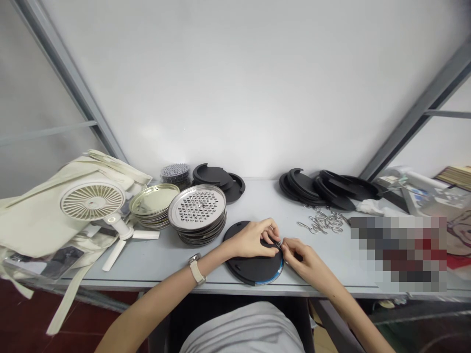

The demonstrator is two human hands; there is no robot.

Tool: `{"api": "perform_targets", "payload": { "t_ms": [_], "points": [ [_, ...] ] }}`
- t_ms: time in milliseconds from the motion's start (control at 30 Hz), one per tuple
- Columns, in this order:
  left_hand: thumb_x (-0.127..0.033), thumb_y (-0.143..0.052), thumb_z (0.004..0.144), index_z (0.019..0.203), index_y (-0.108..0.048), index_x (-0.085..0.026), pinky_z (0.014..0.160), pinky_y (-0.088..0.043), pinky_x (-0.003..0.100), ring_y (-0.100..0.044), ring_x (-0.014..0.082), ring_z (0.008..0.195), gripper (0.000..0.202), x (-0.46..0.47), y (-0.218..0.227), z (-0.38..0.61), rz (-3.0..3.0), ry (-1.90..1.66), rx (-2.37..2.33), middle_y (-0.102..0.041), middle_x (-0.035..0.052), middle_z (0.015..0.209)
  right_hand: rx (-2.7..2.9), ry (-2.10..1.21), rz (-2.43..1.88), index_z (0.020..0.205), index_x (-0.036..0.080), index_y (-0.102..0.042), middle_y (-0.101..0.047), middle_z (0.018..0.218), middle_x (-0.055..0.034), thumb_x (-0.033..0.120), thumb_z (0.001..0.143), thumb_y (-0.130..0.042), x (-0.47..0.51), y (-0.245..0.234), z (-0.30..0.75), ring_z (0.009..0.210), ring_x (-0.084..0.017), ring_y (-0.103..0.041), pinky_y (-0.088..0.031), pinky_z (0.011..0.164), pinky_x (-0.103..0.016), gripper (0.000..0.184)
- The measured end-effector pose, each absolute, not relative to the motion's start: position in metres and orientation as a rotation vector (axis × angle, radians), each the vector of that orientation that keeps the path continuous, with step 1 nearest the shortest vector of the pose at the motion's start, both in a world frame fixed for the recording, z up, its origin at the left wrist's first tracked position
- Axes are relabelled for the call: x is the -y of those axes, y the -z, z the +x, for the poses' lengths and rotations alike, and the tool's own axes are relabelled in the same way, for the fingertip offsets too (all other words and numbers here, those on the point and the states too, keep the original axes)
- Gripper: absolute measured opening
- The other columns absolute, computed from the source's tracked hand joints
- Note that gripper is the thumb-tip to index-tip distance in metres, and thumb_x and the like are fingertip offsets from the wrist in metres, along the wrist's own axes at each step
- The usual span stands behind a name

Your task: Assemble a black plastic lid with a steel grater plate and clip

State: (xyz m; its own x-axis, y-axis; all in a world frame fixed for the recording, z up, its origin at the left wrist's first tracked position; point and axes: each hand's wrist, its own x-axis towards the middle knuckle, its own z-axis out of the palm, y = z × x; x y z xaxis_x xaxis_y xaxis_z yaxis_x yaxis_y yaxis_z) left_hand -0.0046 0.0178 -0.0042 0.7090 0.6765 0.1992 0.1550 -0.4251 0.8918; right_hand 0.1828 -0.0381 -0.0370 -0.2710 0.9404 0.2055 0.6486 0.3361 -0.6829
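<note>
A round black disc (253, 271) lies flat near the front edge of the table, with a blue and silver strip showing along its lower right rim. My left hand (253, 239) rests over it, fingers curled round the right rim and thumb on its top face. At that same rim my right hand (302, 259) is closed in a pinch, its fingertips meeting those of the left. Something small and dark or metallic sits between the fingertips, too hidden to name. Several small metal clasps (324, 221) lie in a loose pile beyond my right hand.
Left of the disc stand a stack of perforated metal discs (197, 208) and a stack of gold-rimmed lids (154, 200). A white fan (92, 201) leans by a cream bag (33, 211). More black round parts (305, 186) lie at the back; a blurred patch covers the right side.
</note>
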Motion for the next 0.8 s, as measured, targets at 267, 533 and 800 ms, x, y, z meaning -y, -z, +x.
{"api": "perform_targets", "payload": {
  "t_ms": [267,533,800],
  "points": [
    [-0.012,-0.068,0.064,0.093,-0.052,-0.018,0.068,-0.050,0.022,-0.063,0.0121,0.076,0.034,-0.0182,0.0056,-0.0044,1.930,-0.661,-0.641,-0.068,0.0037,0.090,2.006,-0.670,-1.383,0.062,0.022,-0.032,-0.036,0.060,0.0037,0.035,0.092,-0.035,0.0377,0.0389,0.1840,0.061,-0.015,-0.039,-0.035,0.058,-0.026,0.033],
    [-0.019,-0.069,0.066,0.095,-0.053,-0.018,0.067,-0.048,0.021,-0.062,0.0122,0.077,0.033,-0.0176,0.0057,-0.0052,1.973,-0.668,-0.689,-0.066,0.0024,0.092,1.973,-0.663,-1.376,0.062,0.022,-0.031,-0.035,0.059,0.0046,0.037,0.093,-0.036,0.0373,0.0400,0.1850,0.058,-0.014,-0.038,-0.034,0.056,-0.025,0.035],
    [-0.022,-0.070,0.066,0.099,-0.053,-0.019,0.067,-0.048,0.022,-0.062,0.0126,0.077,0.037,-0.0156,0.0021,-0.0058,2.026,-0.661,-0.722,-0.065,0.0034,0.099,2.001,-0.618,-1.402,0.065,0.021,-0.041,-0.045,0.061,0.0020,0.039,0.096,-0.035,0.0366,0.0402,0.1809,0.063,-0.016,-0.046,-0.038,0.060,-0.027,0.036]
  ]
}}
